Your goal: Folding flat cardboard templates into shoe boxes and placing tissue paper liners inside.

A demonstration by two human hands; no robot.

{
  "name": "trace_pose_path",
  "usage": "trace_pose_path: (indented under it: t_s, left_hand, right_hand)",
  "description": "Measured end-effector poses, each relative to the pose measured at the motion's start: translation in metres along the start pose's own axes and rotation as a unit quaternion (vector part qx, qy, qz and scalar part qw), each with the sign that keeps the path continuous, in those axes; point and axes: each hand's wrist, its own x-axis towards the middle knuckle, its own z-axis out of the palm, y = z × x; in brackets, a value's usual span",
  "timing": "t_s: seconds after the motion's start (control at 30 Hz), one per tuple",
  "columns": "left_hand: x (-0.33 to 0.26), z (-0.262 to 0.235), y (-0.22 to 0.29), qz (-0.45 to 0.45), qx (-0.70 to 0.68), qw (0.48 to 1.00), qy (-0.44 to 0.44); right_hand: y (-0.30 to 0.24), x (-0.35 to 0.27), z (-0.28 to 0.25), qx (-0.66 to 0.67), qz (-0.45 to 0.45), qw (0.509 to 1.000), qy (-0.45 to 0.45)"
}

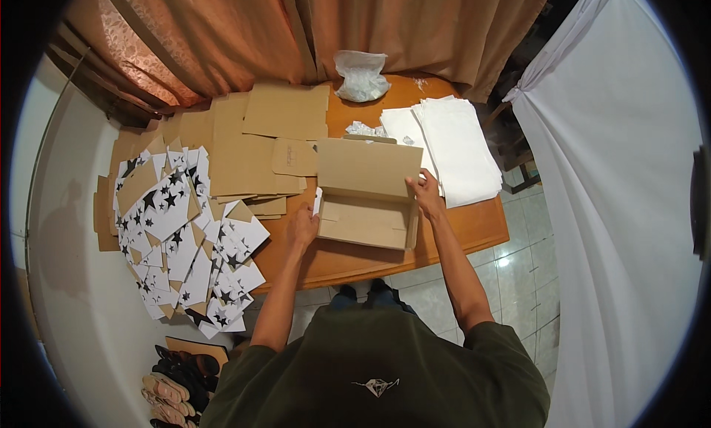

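Centrally, open cardboard box [366,222], between fingers [424,180]

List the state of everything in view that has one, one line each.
Cardboard box: open, lid raised
Left hand: at the box's left end
Right hand: holding the lid's right edge
Brown cardboard: lying flat, layered
Star-patterned pieces: heaped loosely, overlapping
White sheets: stacked flat, slightly askew
Plastic bag: crumpled, contents unclear
Curtains: hanging in folds

free: bare table strip [344,265], lower centre | blocked: open box [363,219], centre; star-print pile [167,215], left; cardboard sheets [248,158], upper left; paper stack [461,150], right of centre
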Motion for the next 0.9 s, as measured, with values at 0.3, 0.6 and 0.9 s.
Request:
trace_pose_path:
  t_s: [0.3, 0.6, 0.9]
  left_hand:
    - [-0.031, -0.001, -0.014, 0.086, -0.025, 0.992, 0.083]
    - [-0.029, 0.008, -0.002, 0.107, -0.016, 0.991, 0.077]
    - [-0.027, 0.021, -0.022, 0.132, -0.057, 0.984, 0.104]
  right_hand:
    - [0.046, -0.056, 0.008, -0.244, -0.026, 0.965, 0.089]
    - [0.067, -0.059, 0.015, -0.189, -0.139, 0.968, 0.083]
    - [0.071, -0.062, 0.011, -0.177, -0.09, 0.979, 0.04]
